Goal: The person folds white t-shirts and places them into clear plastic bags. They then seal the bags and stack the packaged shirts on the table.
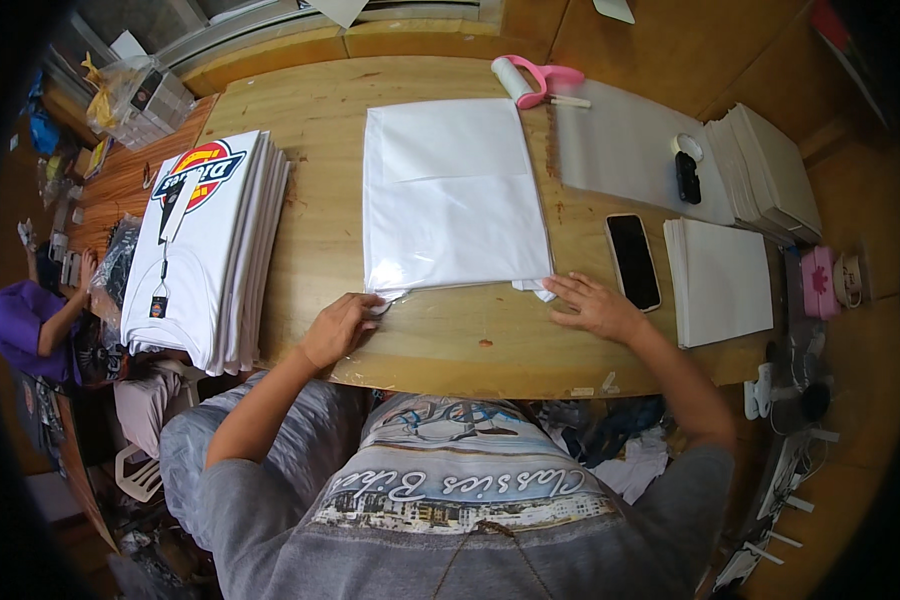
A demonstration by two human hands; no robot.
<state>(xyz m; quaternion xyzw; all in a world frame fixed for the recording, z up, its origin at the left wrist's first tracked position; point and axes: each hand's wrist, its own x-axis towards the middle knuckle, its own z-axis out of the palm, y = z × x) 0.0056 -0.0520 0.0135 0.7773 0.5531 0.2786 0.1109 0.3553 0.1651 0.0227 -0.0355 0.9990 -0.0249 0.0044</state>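
Observation:
A folded white T-shirt in a clear plastic bag (448, 225) lies flat in the middle of the wooden table, with a paler rectangular area showing in its upper half. My left hand (338, 328) is at the bag's near left corner, fingers curled together on its edge. At the near right corner rests my right hand (598, 310), its fingers stretched out and touching the edge, where a bit of white cloth sticks out. To the left stands a stack of folded white T-shirts (205, 250); the top one has a red and yellow print and a black hang tag (173, 208).
Right of the bag are a phone (634, 262), white sheets (720, 280), clear plastic bags (625, 150), a tape roll (688, 147) and a stack of pale boards (770, 170). A pink-handled lint roller (530, 82) lies at the back. Another person in purple (22, 325) sits far left.

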